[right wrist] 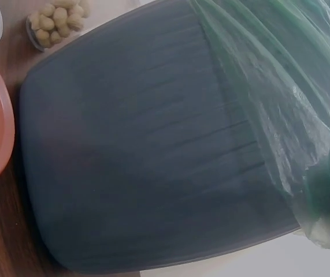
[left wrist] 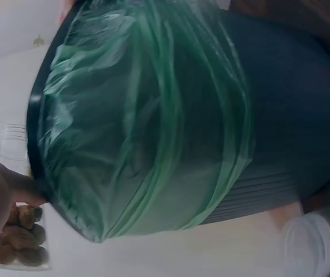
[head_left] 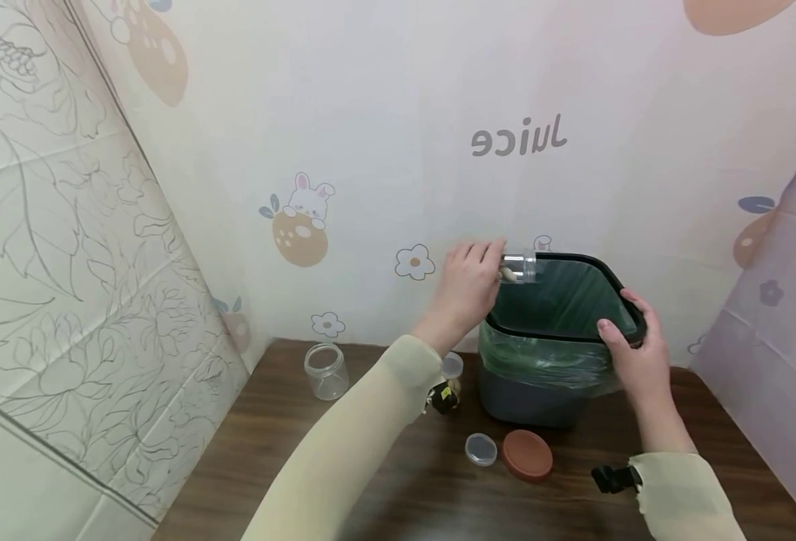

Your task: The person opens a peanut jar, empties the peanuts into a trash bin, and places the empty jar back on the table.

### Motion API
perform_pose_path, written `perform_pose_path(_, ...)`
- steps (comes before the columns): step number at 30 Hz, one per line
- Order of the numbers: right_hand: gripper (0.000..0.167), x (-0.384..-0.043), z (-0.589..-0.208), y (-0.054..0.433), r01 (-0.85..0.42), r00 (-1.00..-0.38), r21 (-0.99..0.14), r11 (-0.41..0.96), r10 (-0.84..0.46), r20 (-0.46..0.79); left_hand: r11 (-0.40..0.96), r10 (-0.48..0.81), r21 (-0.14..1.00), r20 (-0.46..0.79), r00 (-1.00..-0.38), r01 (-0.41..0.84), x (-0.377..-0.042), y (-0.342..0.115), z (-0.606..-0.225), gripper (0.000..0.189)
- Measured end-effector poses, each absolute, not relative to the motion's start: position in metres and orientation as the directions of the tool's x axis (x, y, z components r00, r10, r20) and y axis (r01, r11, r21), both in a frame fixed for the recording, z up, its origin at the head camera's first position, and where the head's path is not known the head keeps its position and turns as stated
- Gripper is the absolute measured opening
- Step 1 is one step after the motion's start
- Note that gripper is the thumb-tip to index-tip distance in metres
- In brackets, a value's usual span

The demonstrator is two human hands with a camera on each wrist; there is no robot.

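Head view: a clear jar (head_left: 521,267) of brown, nut-like pieces lies on its side at the left rim of a bin (head_left: 533,398), its neck pointing over the opening. Left hand (head_left: 468,279) has its fingers curled around this jar; right hand (head_left: 641,353) grips the bin's right rim between thumb and fingers. Green liner (head_left: 540,359) folds down over the bin's outside. Near its base are a jar of peanuts (right wrist: 59,22), a clear lid (head_left: 482,449) and, beside that, an orange-red lid (head_left: 528,454). Farther left, another wide-mouthed jar (head_left: 327,373) stands upright on the wooden table (head_left: 255,443).
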State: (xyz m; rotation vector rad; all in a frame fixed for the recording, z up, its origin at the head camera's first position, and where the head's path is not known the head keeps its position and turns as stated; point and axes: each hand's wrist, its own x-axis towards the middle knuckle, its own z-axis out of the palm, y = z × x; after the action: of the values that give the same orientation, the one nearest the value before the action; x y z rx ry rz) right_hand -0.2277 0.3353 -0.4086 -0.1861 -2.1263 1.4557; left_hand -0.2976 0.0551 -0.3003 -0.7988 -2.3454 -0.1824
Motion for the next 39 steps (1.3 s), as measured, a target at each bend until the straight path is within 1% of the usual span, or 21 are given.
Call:
perform_pose_path(5,0.067,-0.227,-0.408,0.336,-0.213,-0.827,-0.893,0.397,0.414,0.381,0.823,0.496,-0.109,0.618,-0.61,0.558,-0.295,0.065,-0.305,0.048)
perform_pose_path(9,0.067,-0.227,-0.408,0.336,-0.217,-0.827,-0.89,0.4,0.41,0.386,0.816,0.519,-0.128,0.59,-0.619,0.563,-0.295,0.069,-0.307,0.049)
perform_pose_path(12,0.067,-0.227,-0.408,0.335,-0.22,-0.827,-0.891,0.397,0.408,0.386,0.805,0.546,-0.165,0.579,-0.605,0.57,-0.295,0.072,-0.308,0.049)
perform_pose_path(18,0.067,-0.225,-0.407,0.334,-0.203,-0.833,-0.901,0.383,0.416,0.365,0.788,0.596,-0.276,0.567,-0.568,0.55,-0.295,0.079,-0.308,0.045)
perform_pose_path(22,0.068,-0.225,-0.407,0.334,-0.19,-0.836,-0.903,0.385,0.418,0.355,0.779,0.615,-0.32,0.559,-0.557,0.539,-0.296,0.081,-0.309,0.044)
perform_pose_path(29,0.068,-0.226,-0.407,0.333,-0.203,-0.832,-0.898,0.391,0.414,0.369,0.766,0.63,-0.343,0.57,-0.527,0.544,-0.297,0.079,-0.311,0.041)
perform_pose_path(35,0.068,-0.225,-0.407,0.331,-0.199,-0.836,-0.898,0.393,0.41,0.364,0.77,0.627,-0.35,0.571,-0.53,0.533,-0.297,0.078,-0.313,0.038)
perform_pose_path(39,0.069,-0.225,-0.407,0.33,-0.2,-0.837,-0.898,0.393,0.407,0.365,0.754,0.65,-0.389,0.553,-0.521,0.528,-0.298,0.078,-0.313,0.034)
